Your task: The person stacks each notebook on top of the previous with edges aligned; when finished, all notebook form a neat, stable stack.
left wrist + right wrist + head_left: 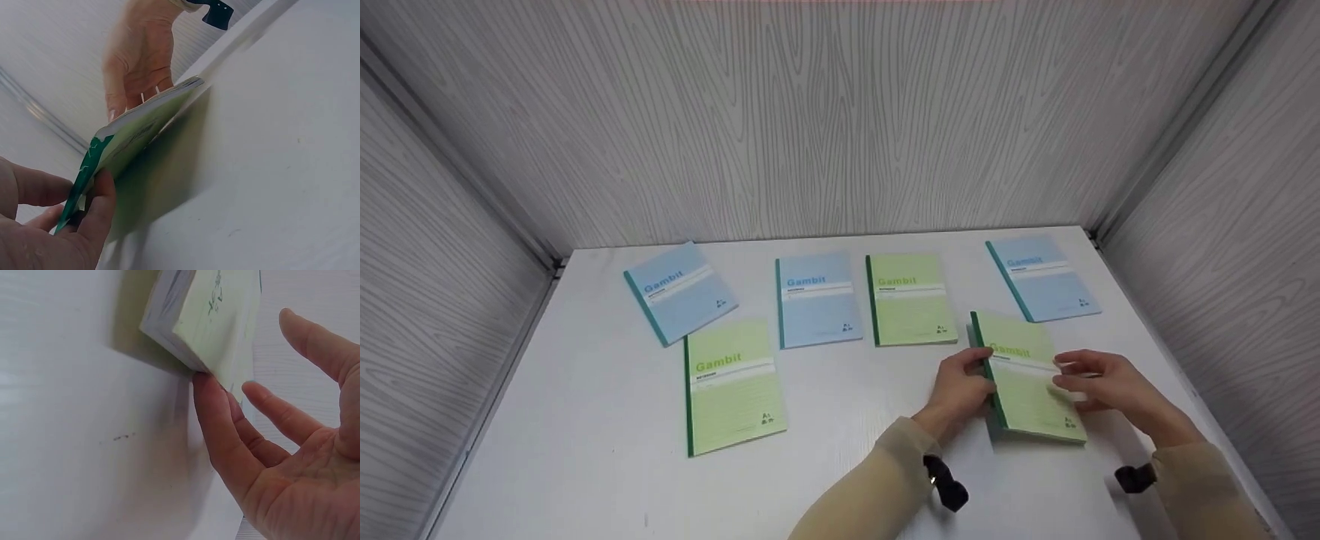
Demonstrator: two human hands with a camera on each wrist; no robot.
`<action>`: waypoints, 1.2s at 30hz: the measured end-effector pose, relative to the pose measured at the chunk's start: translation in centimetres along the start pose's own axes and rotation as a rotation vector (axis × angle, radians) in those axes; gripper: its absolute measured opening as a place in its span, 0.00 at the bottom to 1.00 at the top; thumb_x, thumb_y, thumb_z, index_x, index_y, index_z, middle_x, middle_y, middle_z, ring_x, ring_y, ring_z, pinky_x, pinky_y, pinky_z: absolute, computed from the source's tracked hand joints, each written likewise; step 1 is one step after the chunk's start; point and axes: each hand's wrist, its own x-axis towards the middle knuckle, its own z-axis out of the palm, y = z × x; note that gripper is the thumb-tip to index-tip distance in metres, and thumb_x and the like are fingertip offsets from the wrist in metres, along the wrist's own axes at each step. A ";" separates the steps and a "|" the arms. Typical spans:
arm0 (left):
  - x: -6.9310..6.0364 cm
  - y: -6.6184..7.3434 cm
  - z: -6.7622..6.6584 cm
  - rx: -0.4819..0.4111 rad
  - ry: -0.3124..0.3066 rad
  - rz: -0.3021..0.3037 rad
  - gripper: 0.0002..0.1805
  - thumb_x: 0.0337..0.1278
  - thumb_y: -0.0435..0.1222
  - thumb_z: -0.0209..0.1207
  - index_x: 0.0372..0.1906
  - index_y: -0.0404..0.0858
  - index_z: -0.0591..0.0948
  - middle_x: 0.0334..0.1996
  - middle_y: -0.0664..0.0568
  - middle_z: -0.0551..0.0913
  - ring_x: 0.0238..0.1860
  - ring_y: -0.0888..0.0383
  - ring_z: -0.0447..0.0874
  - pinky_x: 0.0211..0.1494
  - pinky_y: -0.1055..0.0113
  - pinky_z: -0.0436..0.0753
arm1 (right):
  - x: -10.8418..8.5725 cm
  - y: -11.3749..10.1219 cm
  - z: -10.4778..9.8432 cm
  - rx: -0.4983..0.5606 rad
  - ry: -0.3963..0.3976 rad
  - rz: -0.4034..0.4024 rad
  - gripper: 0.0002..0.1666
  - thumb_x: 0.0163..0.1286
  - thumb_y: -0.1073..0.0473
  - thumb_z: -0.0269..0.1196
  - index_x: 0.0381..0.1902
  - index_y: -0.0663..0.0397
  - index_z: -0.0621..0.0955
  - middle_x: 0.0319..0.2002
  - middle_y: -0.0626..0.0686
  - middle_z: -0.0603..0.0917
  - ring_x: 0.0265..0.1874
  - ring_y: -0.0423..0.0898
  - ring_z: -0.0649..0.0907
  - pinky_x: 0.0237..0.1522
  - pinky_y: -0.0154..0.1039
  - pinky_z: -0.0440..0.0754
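Note:
A light-green notebook point(1031, 390) with a dark green spine is tilted above the white table at the right. My left hand point(960, 386) pinches its spine, with fingers on both faces of the notebook point(140, 138) in the left wrist view. At the opposite edge is my right hand point(1114, 386). In the right wrist view, fingertips of this hand point(281, 467) touch the edge and underside of the notebook point(216, 332), while the thumb stands apart from the cover. Just behind lies a blue notebook point(1046, 281).
Another green notebook point(915, 304) and a blue notebook point(819, 307) lie side by side at the middle back. Farther left, a slanted blue notebook point(682, 296) meets the top of a green notebook point(735, 401). Wood-grain panels point(840, 120) enclose the white table point(585, 450).

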 end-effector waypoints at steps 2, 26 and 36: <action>-0.1 0.2 0.0 -0.017 -0.006 0.006 0.38 0.55 0.17 0.60 0.72 0.43 0.85 0.70 0.48 0.88 0.59 0.53 0.88 0.58 0.59 0.89 | 0.0 0.0 0.0 0.012 -0.005 0.006 0.47 0.80 0.40 0.71 0.84 0.61 0.71 0.78 0.67 0.77 0.55 0.43 0.85 0.55 0.41 0.94; -0.7 2.1 -1.6 -0.160 -0.067 0.067 0.37 0.57 0.16 0.60 0.71 0.43 0.85 0.70 0.49 0.89 0.54 0.53 0.92 0.50 0.58 0.93 | -0.3 0.0 1.0 0.222 -0.039 -0.053 0.45 0.81 0.49 0.72 0.88 0.48 0.66 0.63 0.46 0.85 0.56 0.43 0.87 0.60 0.41 0.91; -0.5 1.5 -3.2 0.068 -0.031 0.127 0.35 0.63 0.18 0.61 0.74 0.41 0.83 0.76 0.44 0.85 0.57 0.56 0.92 0.55 0.58 0.94 | -0.2 -0.5 1.8 0.211 0.054 -0.086 0.47 0.78 0.60 0.72 0.88 0.54 0.66 0.65 0.52 0.82 0.51 0.40 0.88 0.53 0.36 0.92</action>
